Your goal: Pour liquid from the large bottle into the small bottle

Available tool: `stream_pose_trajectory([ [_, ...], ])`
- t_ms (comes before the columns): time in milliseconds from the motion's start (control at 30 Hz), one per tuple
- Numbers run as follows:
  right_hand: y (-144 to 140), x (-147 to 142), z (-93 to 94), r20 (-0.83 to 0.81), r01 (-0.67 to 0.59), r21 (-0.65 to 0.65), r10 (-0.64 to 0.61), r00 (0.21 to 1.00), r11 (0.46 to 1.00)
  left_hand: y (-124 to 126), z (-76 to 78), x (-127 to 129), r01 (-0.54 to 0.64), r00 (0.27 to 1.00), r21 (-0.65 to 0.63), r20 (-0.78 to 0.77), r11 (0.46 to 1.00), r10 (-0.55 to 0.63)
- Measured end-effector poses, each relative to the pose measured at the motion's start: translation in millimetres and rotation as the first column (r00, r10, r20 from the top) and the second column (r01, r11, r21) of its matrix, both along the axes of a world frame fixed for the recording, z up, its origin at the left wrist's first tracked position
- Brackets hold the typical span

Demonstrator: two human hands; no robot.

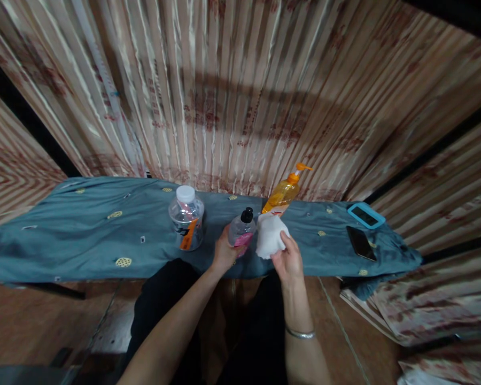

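Left hand: your left hand (223, 252) is curled around the bottle (237, 229), gripping its lower side.
Right hand: your right hand (290, 258) pinches the cloth (269, 239) between thumb and fingers.
Bottle: upright, just left of the cloth; you cannot tell whether it touches the table (92, 230).
Cloth: in front of the orange pump (281, 195).

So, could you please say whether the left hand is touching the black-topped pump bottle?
Touching: the head view shows the left hand gripping the black-topped pump bottle low on its side.
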State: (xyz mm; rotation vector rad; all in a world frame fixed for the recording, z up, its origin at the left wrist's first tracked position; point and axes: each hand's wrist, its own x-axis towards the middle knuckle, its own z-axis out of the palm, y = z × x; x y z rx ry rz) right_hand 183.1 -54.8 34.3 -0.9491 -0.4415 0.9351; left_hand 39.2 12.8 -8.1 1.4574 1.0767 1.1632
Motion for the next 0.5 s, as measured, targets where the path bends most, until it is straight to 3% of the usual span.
stream_pose_trajectory([
  [100,2,-29,15.7,0.329,-0.106,0.1,0.068,0.942,0.989,-1,-1.9,1,0.012,1.0,0.012,0.009,1.0,-0.012],
  [200,13,-46,19.5,0.642,-0.046,0.114,-0.039,0.766,0.992,-1,-7.2,3,0.015,0.998,0.01,0.054,1.0,-0.015],
  [300,28,-49,21.3,0.779,0.105,0.074,-0.123,0.615,0.992,0,-12.7,4,0.015,0.998,-0.03,0.057,0.999,-0.013],
  [367,38,-49,24.8,0.848,0.119,0.011,-0.072,0.524,0.993,0,-14.3,4,0.012,1.0,-0.058,-0.003,0.998,-0.012],
  [433,47,-50,29.3,0.877,0.106,-0.063,0.004,0.481,0.992,-1,-14.4,3,0.021,0.999,-0.065,-0.047,0.998,-0.024],
  [500,52,-51,32.1,0.87,0.104,-0.104,0.04,0.492,0.989,-2,-13.9,3,0.035,0.999,-0.063,-0.031,0.997,-0.037],
])
